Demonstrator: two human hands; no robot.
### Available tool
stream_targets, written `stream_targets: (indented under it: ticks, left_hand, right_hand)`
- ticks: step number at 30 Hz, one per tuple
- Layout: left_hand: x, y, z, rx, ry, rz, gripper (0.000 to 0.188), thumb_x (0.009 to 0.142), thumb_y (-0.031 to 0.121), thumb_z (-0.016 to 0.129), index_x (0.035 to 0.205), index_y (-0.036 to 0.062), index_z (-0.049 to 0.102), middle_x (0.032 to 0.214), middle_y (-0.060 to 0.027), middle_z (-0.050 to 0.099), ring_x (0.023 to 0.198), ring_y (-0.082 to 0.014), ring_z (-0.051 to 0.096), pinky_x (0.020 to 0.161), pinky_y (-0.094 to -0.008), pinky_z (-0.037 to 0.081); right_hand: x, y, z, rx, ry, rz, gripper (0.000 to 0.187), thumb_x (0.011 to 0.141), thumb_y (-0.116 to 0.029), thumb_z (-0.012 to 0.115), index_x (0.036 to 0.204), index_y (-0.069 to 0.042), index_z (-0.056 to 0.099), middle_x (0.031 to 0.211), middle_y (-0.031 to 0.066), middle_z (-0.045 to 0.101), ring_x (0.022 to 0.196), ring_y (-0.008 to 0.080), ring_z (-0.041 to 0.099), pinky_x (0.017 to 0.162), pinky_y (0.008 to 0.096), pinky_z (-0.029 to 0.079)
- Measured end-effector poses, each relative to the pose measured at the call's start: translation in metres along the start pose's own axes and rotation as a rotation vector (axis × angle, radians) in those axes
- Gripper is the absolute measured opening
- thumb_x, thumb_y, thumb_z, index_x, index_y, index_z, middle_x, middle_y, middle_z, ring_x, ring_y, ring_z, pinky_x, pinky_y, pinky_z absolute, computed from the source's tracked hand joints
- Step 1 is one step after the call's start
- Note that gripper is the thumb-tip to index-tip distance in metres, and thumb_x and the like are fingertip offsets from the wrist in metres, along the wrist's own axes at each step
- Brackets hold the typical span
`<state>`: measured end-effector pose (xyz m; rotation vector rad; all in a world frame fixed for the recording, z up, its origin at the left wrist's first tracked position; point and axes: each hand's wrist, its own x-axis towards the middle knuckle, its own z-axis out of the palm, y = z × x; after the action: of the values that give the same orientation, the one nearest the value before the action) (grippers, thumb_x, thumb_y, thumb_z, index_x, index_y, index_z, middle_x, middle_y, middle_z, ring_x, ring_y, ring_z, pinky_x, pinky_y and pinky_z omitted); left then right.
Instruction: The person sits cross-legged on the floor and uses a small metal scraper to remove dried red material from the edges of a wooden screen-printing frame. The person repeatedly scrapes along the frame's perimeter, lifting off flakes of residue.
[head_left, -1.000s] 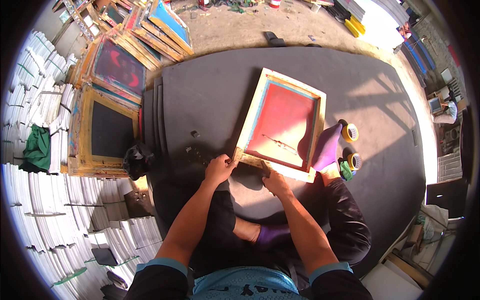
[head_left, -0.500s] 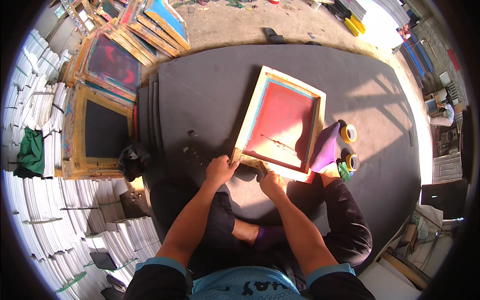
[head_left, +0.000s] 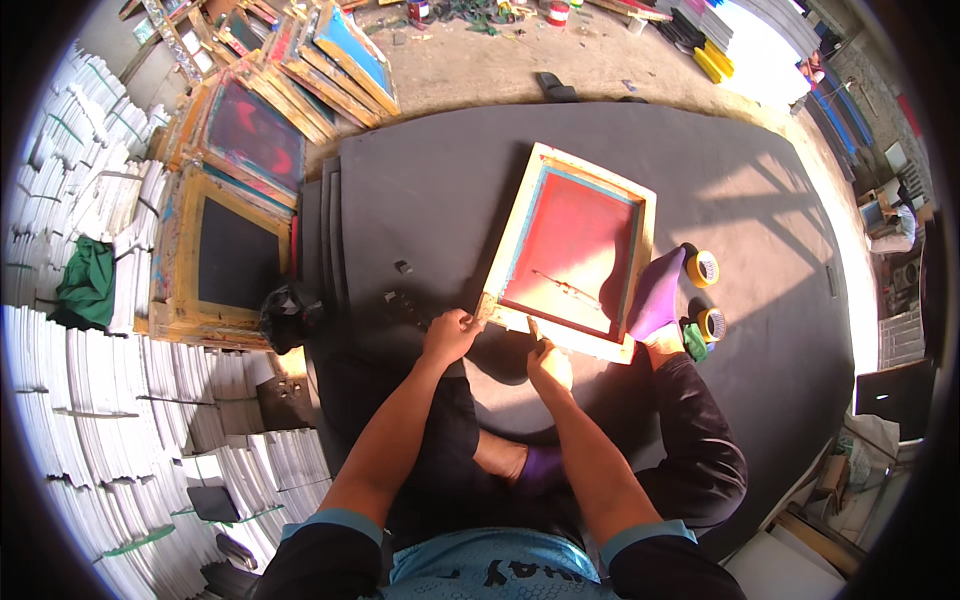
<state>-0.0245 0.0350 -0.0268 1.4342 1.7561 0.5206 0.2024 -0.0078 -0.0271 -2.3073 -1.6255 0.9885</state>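
Observation:
A wooden screen-printing frame (head_left: 645, 240) with red mesh lies tilted on the dark mat in front of me. My left hand (head_left: 450, 337) is closed at its near left corner, fingertips pinched against the wood. Just right of that, by the near edge, my right hand (head_left: 550, 369) grips a small narrow tool (head_left: 534, 327) that points up at the frame; its exact kind is unclear. A dark streak marks the lower mesh. My purple-socked foot (head_left: 657, 293) rests against the frame's right side.
Two yellow tape rolls (head_left: 703, 268) and a green cloth (head_left: 694, 341) sit right of my foot. Stacked screen frames (head_left: 170, 265), a black plastic bag (head_left: 288, 312) and bundled white sheets (head_left: 90, 390) crowd the left. A dark sandal (head_left: 553, 87) lies beyond the mat (head_left: 430, 170).
The whole view has shifted slightly, so the scene sits a little lower and further right. My left fingers are more curled, and the tool in my right hand points more upward.

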Motion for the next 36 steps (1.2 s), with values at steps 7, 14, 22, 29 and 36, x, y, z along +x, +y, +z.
stream_targets:
  ticks: [7, 14, 22, 29, 36]
  left_hand:
    - [-0.003, -0.012, 0.005, -0.048, 0.045, 0.051, 0.045, 0.091, 0.039, 0.073, 0.108, -0.0027, 0.072, 0.096, -0.0164, 0.076, 0.087, -0.0269, 0.074, 0.078, -0.0382, 0.057]
    - [-0.013, 0.010, -0.041, -0.593, -0.145, -0.164, 0.035, 0.100, 0.037, 0.064, 0.101, 0.0033, 0.073, 0.086, -0.0055, 0.073, 0.068, -0.0145, 0.066, 0.065, -0.0329, 0.052]
    - [-0.012, -0.008, -0.080, -0.645, -0.064, -0.272, 0.025, 0.095, 0.028, 0.063, 0.095, 0.0055, 0.075, 0.084, -0.0045, 0.072, 0.071, -0.0144, 0.066, 0.064, -0.0309, 0.048]
    - [0.001, -0.029, -0.071, -0.371, 0.095, -0.297, 0.038, 0.093, 0.038, 0.068, 0.086, 0.0021, 0.076, 0.075, -0.0086, 0.072, 0.069, -0.0172, 0.069, 0.064, -0.0339, 0.052]
    - [0.001, -0.020, -0.067, -0.311, 0.222, -0.099, 0.042, 0.087, 0.042, 0.075, 0.082, 0.0010, 0.077, 0.069, -0.0138, 0.070, 0.067, -0.0250, 0.069, 0.065, -0.0370, 0.052]
  right_hand:
    - [-0.002, 0.013, -0.011, 0.225, -0.097, -0.093, 0.044, 0.089, -0.029, 0.059, 0.121, 0.000, 0.067, 0.097, 0.0279, 0.072, 0.093, 0.0456, 0.070, 0.088, 0.0498, 0.055]
    - [-0.026, -0.074, -0.010, 0.670, -0.680, -0.116, 0.036, 0.101, -0.029, 0.063, 0.121, 0.001, 0.058, 0.085, 0.0127, 0.071, 0.066, 0.0221, 0.072, 0.055, 0.0338, 0.057]
    - [-0.004, -0.122, 0.006, 0.746, -1.044, -0.031, 0.046, 0.104, -0.024, 0.057, 0.143, -0.002, 0.047, 0.117, 0.0193, 0.068, 0.103, 0.0297, 0.071, 0.087, 0.0445, 0.060]
    - [0.006, -0.136, 0.005, 0.169, -0.886, -0.233, 0.039, 0.097, -0.029, 0.064, 0.126, -0.003, 0.061, 0.110, 0.0110, 0.070, 0.098, 0.0215, 0.068, 0.079, 0.0358, 0.056]
    - [0.004, -0.129, 0.004, 0.205, -0.804, -0.289, 0.031, 0.093, -0.026, 0.066, 0.109, 0.001, 0.064, 0.091, 0.0105, 0.067, 0.085, 0.0204, 0.064, 0.072, 0.0373, 0.053]
